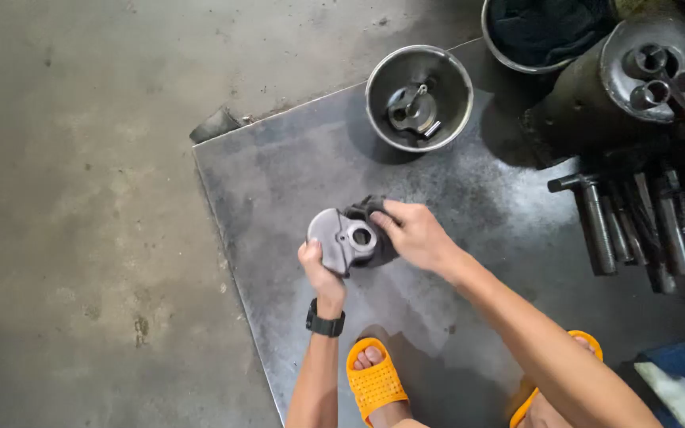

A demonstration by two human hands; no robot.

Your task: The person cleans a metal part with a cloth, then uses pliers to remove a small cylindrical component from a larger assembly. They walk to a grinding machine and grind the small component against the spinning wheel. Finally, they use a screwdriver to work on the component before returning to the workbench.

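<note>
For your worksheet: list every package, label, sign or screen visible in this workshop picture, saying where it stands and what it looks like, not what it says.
Black wristwatch: on the wrist of the left hand, a dark band; whether it has a screen cannot be told.
No packages, labels or signs show; the grey metal part held by both hands, with the right hand pressing a dark cloth to it, looks unmarked.

The left hand [320, 269] and the right hand [411, 235] hold a flat grey metal cover plate with a round hole [342, 236] above a dark steel sheet [279, 182] that lies on the concrete floor [81, 198]. A dark cloth [374, 214] sits between the plate and the right hand. Behind them, on the sheet, stands a round steel bowl [419, 97] with a small metal part [412, 109] in it. To the right lie a metal cylinder [620, 79] and a row of steel rods [636, 226]. Two orange slippers [374, 384] stand on the sheet's near edge.
</note>
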